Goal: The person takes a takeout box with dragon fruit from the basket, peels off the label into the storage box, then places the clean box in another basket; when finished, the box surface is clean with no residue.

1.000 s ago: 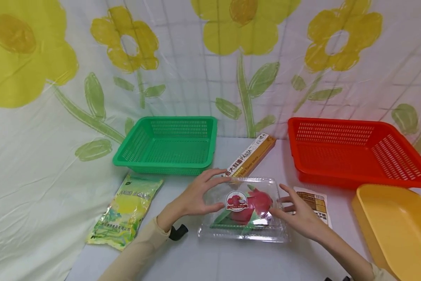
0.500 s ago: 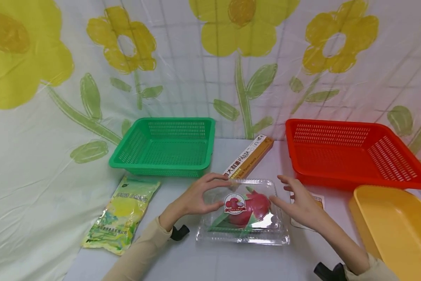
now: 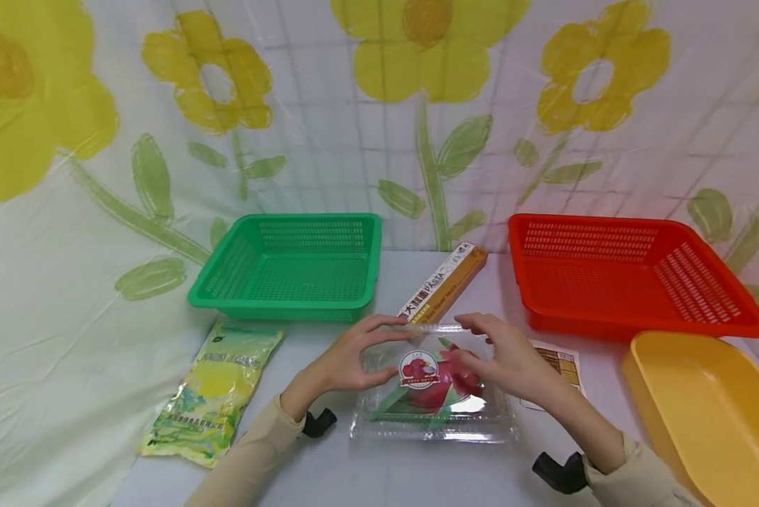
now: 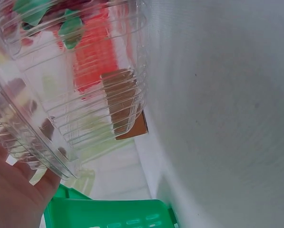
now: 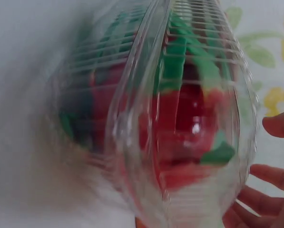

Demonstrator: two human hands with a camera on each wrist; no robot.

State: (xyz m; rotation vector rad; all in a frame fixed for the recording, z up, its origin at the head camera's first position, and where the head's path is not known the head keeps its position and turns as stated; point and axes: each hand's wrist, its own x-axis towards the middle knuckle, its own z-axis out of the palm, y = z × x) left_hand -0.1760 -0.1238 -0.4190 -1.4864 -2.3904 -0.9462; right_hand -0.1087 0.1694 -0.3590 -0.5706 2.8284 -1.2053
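A clear plastic clamshell box (image 3: pixel 433 429) with red-and-green dragon fruit (image 3: pixel 427 398) inside lies on the table before me, a round fruit sticker (image 3: pixel 419 370) on its lid. My left hand (image 3: pixel 357 352) is at the lid's left side, thumb and fingers spread apart. In the left wrist view its fingertips (image 4: pixel 49 183) touch the lid's edge. Over the right part of the box hovers my right hand (image 3: pixel 506 355), thumb and fingers apart. The right wrist view shows the right hand (image 5: pixel 270 190) beside the lid, its fingers loosely bent around nothing.
Behind stand a green basket (image 3: pixel 284 311) and a red basket (image 3: pixel 639 324), with a pasta box (image 3: pixel 446 282) between them. A yellow-green packet (image 3: pixel 215 394) lies left. A flat brown-and-white packet (image 3: pixel 560 366) and a yellow bin (image 3: pixel 703 394) are at the right.
My right hand has moved left from the box's right edge to above its lid. The left hand stays at the lid's left side. The head view has shifted slightly.
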